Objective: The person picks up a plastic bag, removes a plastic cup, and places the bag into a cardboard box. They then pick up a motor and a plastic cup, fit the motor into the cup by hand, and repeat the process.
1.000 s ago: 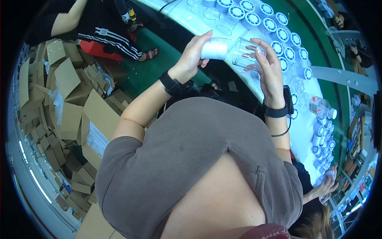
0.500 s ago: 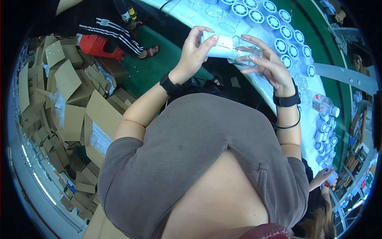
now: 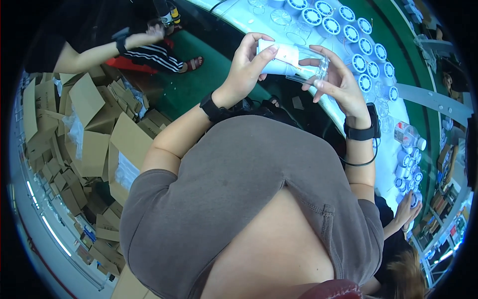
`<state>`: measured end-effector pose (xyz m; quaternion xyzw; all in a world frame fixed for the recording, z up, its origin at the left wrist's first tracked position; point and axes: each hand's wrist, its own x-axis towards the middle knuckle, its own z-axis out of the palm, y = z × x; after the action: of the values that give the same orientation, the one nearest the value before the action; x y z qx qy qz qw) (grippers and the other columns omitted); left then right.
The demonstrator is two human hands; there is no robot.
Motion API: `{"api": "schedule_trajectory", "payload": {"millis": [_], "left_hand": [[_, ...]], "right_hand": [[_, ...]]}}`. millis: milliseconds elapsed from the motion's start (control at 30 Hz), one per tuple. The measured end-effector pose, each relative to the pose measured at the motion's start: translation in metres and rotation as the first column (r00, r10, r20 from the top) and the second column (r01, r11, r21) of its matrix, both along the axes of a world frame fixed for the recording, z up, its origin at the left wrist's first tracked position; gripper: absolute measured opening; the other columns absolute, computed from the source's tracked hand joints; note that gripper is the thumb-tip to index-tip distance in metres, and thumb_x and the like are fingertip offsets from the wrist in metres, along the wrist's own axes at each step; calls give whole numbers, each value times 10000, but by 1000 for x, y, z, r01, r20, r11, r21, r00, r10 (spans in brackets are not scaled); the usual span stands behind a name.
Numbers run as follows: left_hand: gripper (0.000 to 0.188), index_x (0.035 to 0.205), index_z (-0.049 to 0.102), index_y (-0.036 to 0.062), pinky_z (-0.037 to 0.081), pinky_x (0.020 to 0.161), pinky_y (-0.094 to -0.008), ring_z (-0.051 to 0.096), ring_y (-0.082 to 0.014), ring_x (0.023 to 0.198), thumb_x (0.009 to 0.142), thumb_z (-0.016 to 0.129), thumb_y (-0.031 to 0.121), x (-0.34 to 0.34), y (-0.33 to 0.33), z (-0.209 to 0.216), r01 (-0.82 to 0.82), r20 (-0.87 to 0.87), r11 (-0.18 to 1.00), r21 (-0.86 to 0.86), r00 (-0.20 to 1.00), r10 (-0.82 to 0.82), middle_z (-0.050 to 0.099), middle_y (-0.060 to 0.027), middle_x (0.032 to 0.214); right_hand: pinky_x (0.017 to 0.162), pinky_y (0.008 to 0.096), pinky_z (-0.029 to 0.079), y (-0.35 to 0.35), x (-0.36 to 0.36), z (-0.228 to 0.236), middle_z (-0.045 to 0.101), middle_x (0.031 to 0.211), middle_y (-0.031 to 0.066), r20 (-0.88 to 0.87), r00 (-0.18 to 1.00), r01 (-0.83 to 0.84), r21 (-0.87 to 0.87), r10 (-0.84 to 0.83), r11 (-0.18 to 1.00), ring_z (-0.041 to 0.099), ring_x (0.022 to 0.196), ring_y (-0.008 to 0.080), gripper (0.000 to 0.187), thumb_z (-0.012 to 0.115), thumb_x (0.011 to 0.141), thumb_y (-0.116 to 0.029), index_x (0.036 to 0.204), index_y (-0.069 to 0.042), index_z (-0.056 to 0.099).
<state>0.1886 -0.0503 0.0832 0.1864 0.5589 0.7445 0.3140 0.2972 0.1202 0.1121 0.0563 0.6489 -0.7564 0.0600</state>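
Note:
Between my two hands, over the table's near edge, lies a white cylindrical housing (image 3: 279, 56) with a clear cup (image 3: 314, 66) at its right end. My left hand (image 3: 251, 61) is closed round the housing's left end, the thumb along its upper side. Fingers and thumb of my right hand (image 3: 336, 77) grip the clear cup near its outer end. Housing and cup look joined or fitted one into the other; I cannot tell how firmly. Just beyond my hands, several white housings with vented round ends (image 3: 330, 26) stand on the table.
Clear round lids (image 3: 281, 17) lie on the white table (image 3: 393, 172) behind my hands. A clear bottle (image 3: 409, 134) lies to the right. Open cardboard boxes (image 3: 94, 107) crowd the floor at left. Co-workers' hands show at upper left (image 3: 154, 32) and lower right (image 3: 408, 209).
My hands and the joined pieces have shifted slightly right, and the cup tilts down more. At upper left a co-worker's arm has come into view. The lower-right co-worker's hands have moved up.

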Motion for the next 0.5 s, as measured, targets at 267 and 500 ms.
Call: {"api": "schedule_trajectory", "payload": {"millis": [267, 500], "left_hand": [[313, 1018, 393, 47, 354, 452, -181, 440, -70, 602, 823, 474, 278, -11, -11, 6, 176, 269, 977, 121, 942, -203, 470, -42, 805], [353, 1053, 388, 50, 375, 489, -204, 453, -84, 658, 839, 432, 326, -23, -19, 11, 318, 299, 940, 125, 891, -342, 476, -58, 847]], "right_hand": [[576, 219, 456, -12, -5, -1, 531, 979, 156, -76, 990, 132, 227, -117, 965, 545, 844, 186, 610, 566, 746, -310, 1223, -27, 313], [626, 219, 445, -25, -5, 13, 499, 1058, 146, -42, 994, 109, 215, -102, 971, 520, 904, 187, 587, 585, 735, -277, 1209, -32, 343]]}}
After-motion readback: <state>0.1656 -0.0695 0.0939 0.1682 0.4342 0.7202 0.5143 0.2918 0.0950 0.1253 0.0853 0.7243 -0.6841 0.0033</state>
